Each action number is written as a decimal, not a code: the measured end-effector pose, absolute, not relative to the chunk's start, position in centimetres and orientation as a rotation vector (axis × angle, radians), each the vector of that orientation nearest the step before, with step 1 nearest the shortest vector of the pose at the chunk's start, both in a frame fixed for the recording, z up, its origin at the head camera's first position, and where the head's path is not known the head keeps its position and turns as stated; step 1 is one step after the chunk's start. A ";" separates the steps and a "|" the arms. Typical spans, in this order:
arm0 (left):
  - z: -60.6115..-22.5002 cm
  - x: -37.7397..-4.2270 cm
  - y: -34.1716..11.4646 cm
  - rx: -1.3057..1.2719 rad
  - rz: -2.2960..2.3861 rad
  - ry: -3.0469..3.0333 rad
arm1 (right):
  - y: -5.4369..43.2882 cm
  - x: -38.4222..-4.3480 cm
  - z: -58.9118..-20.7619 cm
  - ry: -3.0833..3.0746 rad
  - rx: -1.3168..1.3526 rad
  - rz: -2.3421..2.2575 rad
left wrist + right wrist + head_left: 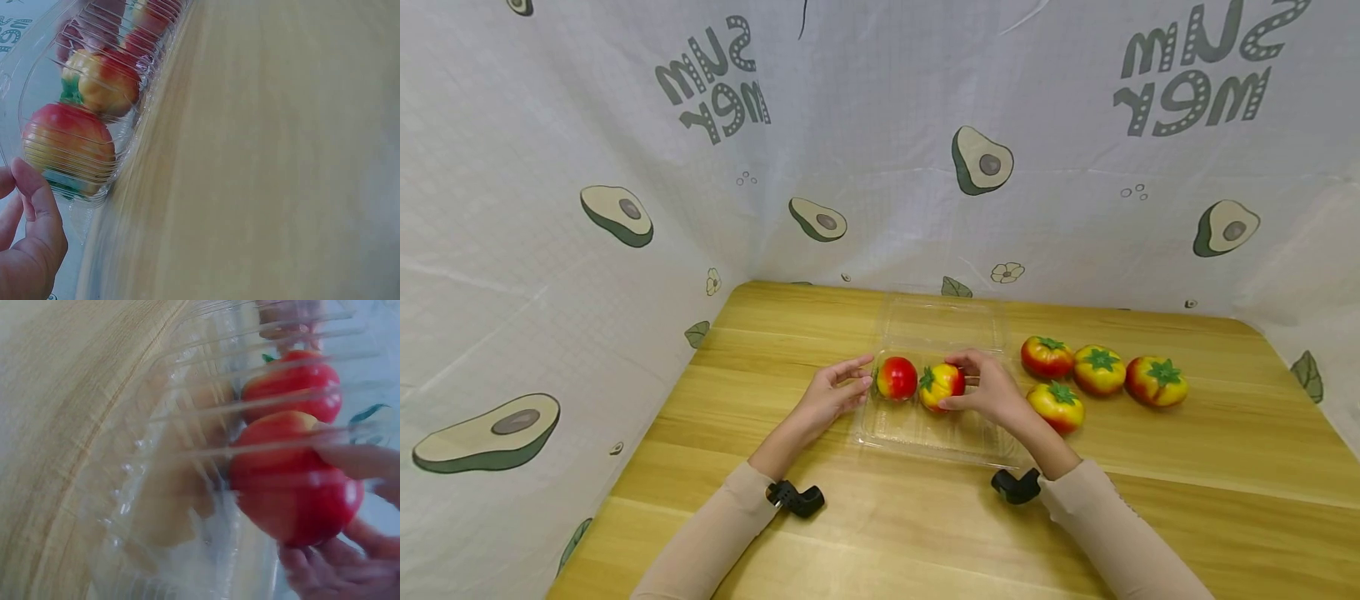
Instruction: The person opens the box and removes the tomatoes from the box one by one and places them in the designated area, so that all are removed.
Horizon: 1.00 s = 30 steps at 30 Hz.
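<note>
A clear plastic clamshell box (910, 437) lies with its lid folded back on the far side. Inside it sit two red-and-yellow tomatoes, side by side. The left tomato (897, 378) has its green leaves turned toward the left end of the box. My right hand (992, 390) grips the other tomato (938, 385) between thumb and fingers, inside the box. At the box's left end, my left hand (833, 396) pinches the rim with thumb and forefinger, as the left wrist view shows. Through the ribbed wall the right wrist view shows both tomatoes, the gripped tomato (287, 487) being nearer.
Several more tomatoes are grouped on the wooden table (1225, 433) right of the box; the nearest tomato (1056, 407) is close to my right forearm. A white curtain (880, 167) printed with avocados hangs behind the table and along its left side.
</note>
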<state>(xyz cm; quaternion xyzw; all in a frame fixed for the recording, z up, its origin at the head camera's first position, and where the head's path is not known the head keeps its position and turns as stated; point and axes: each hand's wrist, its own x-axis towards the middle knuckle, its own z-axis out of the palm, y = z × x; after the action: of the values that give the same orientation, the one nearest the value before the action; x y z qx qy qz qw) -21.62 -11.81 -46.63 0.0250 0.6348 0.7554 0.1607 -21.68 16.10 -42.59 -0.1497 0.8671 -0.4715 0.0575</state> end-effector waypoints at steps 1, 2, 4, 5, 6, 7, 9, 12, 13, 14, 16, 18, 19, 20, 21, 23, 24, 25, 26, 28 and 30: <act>-46.6 -21.6 -11.8 0.069 2.157 1.812 | 16.1 -21.7 -42.6 2.624 -0.449 -1.435; -46.6 -21.6 -11.8 0.069 2.157 1.812 | 16.1 -21.6 -42.5 2.618 -0.441 -1.440; -46.6 -21.6 -11.8 0.067 2.157 1.809 | 16.1 -21.5 -42.4 2.609 -0.431 -1.450; -46.6 -21.6 -11.8 0.066 2.158 1.808 | 16.2 -21.5 -42.4 2.607 -0.430 -1.452; -46.6 -21.6 -11.8 0.064 2.159 1.805 | 16.2 -21.5 -42.3 2.605 -0.428 -1.456; -46.6 -21.6 -11.8 0.062 2.160 1.803 | 16.2 -21.4 -42.2 2.603 -0.426 -1.467; -46.6 -21.6 -11.7 0.060 2.163 1.798 | 16.2 -21.3 -42.1 2.600 -0.435 -1.487; -46.6 -21.7 -11.7 0.060 2.167 1.793 | 16.4 -21.2 -41.9 2.588 -0.452 -1.522; -46.6 -21.7 -11.7 0.060 2.168 1.793 | 16.4 -21.2 -41.8 2.583 -0.456 -1.536; -46.7 -21.7 -11.7 0.060 2.168 1.794 | 16.5 -21.2 -41.8 2.579 -0.464 -1.544; -46.7 -21.7 -11.7 0.063 2.168 1.796 | 16.6 -21.1 -41.7 2.573 -0.474 -1.561; -46.7 -21.7 -11.7 0.065 2.166 1.799 | 16.8 -21.0 -41.6 2.574 -0.475 -1.568; -46.7 -21.7 -11.7 0.066 2.165 1.799 | 16.9 -21.0 -41.5 2.568 -0.474 -1.574; -46.7 -21.7 -11.7 0.066 2.164 1.800 | 16.9 -20.9 -41.4 2.562 -0.470 -1.576; -46.7 -21.7 -11.7 0.068 2.161 1.802 | 17.0 -20.8 -41.3 2.560 -0.461 -1.575; -46.7 -21.7 -11.8 0.068 2.159 1.805 | 17.2 -20.7 -41.2 2.560 -0.442 -1.567; -46.7 -21.7 -11.8 0.069 2.158 1.805 | 17.2 -20.6 -41.0 2.560 -0.430 -1.560; -46.7 -21.7 -11.8 0.068 2.158 1.805 | 17.3 -20.6 -41.0 2.563 -0.421 -1.554; -46.7 -21.7 -11.8 0.067 2.158 1.805 | 17.4 -20.5 -40.9 2.566 -0.412 -1.552; -46.7 -21.7 -11.8 0.068 2.159 1.804 | 17.6 -20.3 -40.8 2.574 -0.400 -1.550; -46.7 -21.7 -11.8 0.069 2.158 1.803 | 17.8 -20.1 -40.6 2.572 -0.396 -1.558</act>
<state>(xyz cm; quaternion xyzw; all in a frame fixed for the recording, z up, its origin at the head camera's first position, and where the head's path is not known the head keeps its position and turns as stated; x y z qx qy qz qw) -21.71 -11.79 -46.69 0.0242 0.6324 0.7568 0.1636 -20.11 17.84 -40.63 -0.1304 0.8468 -0.5128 0.0542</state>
